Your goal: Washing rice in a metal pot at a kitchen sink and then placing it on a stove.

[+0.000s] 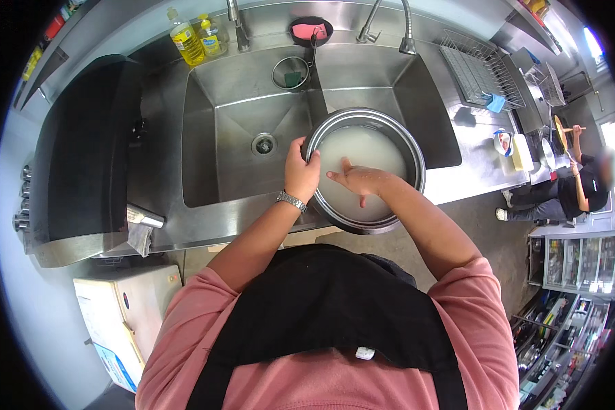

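A round metal pot (417,171) full of cloudy whitish water (356,143) sits at the front edge of the double sink, over the divider. Its near side overhangs the counter edge. My left hand (303,171), with a metal-band watch on the wrist, grips the pot's left rim, thumb on top. Inside the pot is my right hand (361,179), partly in the water with its visible fingers apart. Small pale grains, apparently rice, cling to that wrist. The water hides the other fingertips and the pot's bottom.
The left sink basin (251,169) has a drain. A mesh strainer (290,72) with a green scouring pad hangs by the divider. Behind stand yellow soap bottles (187,43) and faucets (409,46). A wire dish rack (476,72) is at right; another person (584,182) stands beyond.
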Tool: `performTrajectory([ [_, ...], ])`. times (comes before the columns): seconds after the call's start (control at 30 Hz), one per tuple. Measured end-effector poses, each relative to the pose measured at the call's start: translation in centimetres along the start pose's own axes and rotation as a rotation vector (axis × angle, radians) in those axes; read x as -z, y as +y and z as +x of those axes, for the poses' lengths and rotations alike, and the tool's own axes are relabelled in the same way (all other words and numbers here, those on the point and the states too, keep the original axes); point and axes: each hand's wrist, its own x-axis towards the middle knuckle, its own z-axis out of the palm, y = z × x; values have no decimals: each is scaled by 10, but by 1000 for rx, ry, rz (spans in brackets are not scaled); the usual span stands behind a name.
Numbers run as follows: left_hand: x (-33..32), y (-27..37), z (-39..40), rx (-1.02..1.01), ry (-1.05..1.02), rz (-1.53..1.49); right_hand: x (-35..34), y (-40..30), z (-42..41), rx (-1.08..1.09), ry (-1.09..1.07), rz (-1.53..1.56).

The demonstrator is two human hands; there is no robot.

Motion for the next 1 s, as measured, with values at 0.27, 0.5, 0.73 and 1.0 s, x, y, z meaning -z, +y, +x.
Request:
performTrajectory([
  [0.27, 1, 1, 0, 18, -10, -25, 5, 7, 3, 16, -33, 50],
  [0.5, 0, 2, 0, -4, -11, 16, 7, 15, 21, 26, -62, -40],
  [0.73, 1, 2, -1, 2, -7, -20, 11, 14, 18, 2, -143, -74],
  [1.0, 1, 2, -1, 5, -6, -1, 13, 16, 16, 79, -89, -110],
])
